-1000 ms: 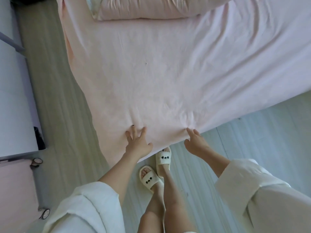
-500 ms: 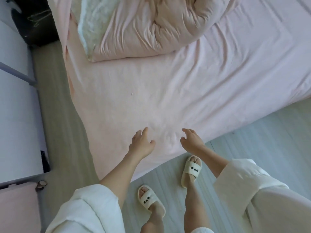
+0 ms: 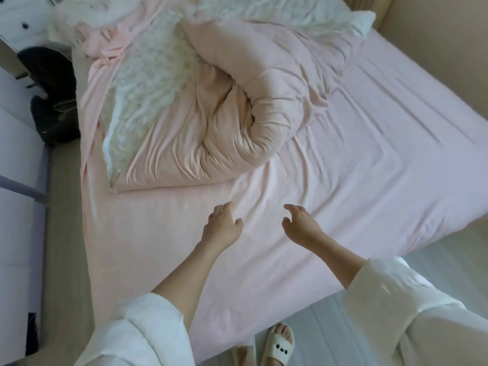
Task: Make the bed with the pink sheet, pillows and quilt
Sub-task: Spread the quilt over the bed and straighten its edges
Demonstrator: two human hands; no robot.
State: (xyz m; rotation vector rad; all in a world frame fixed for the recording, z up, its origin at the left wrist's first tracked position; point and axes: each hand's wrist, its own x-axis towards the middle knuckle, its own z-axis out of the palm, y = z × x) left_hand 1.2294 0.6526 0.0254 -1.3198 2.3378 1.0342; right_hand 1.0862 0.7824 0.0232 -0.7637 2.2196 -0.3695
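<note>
A: Surroundings, upper left of the frame: a black bag on the floor beside the bed, with a white plush toy above it. At the bottom edge, a cream slipper on the pale floor.

B: Position of the task's things?

A: The pink sheet covers the mattress, creased toward the right. The quilt, pink with a white fleecy side, lies bunched across the upper middle of the frame. A white pillow shows at the upper right, partly hidden behind the quilt.

B: And the hands?

A: Left hand and right hand reach over the bare sheet in the lower centre, near each other. Both are empty, fingers loosely curled and spread. Whether the fingertips touch the sheet cannot be told. White sleeves cover the upper arms.
</note>
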